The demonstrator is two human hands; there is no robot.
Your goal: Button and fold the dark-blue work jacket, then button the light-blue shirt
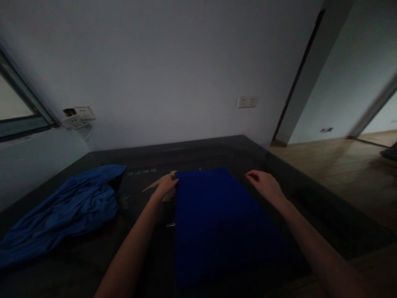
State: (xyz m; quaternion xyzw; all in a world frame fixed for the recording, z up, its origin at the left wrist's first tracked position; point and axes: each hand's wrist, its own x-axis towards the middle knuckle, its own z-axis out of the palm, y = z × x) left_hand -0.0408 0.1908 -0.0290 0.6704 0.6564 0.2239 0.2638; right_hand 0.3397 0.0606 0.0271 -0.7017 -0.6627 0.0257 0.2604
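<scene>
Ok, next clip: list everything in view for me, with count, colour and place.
folded cloth: one, dark blue, table centre
crumpled cloth: one, lighter blue, table left
table: one, dark, fills the foreground
wall socket plate: one, white, back wall, right
loose socket plates: about two, white, left corner by the window
window: one, dark frame, far left
floor: wooden, right
left hand: one, touching the folded cloth's far left corner
right hand: one, open, by its far right corner
</scene>
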